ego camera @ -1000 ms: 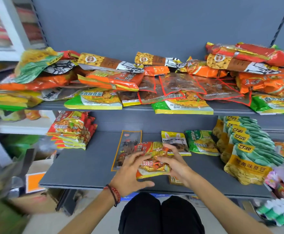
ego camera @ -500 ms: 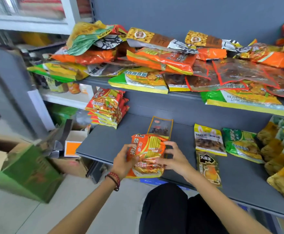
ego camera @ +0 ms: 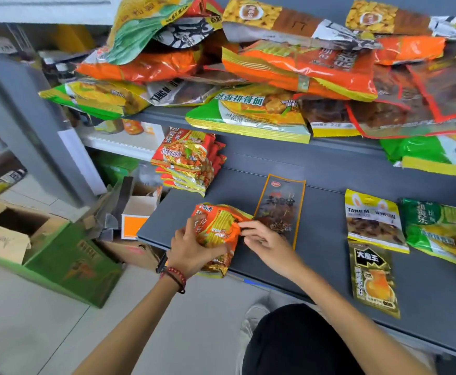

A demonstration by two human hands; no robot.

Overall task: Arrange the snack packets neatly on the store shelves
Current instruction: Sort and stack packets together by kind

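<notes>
The left hand (ego camera: 191, 249) was curled round the noodle packets (ego camera: 219, 226); the right hand (ego camera: 266, 244) was held alongside, fingers loosely extended, touching them.

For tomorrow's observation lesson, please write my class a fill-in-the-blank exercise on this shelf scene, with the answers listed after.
1. The left hand grips the orange noodle packet; round its wrist is a bead ____.
2. The right hand touches that packet's right edge with its ____.
3. The stack of red noodle packets stands at the lower shelf's ____ end.
4. The cardboard boxes stand on the ____.
Answers: bracelet; fingertips; left; floor.
</notes>
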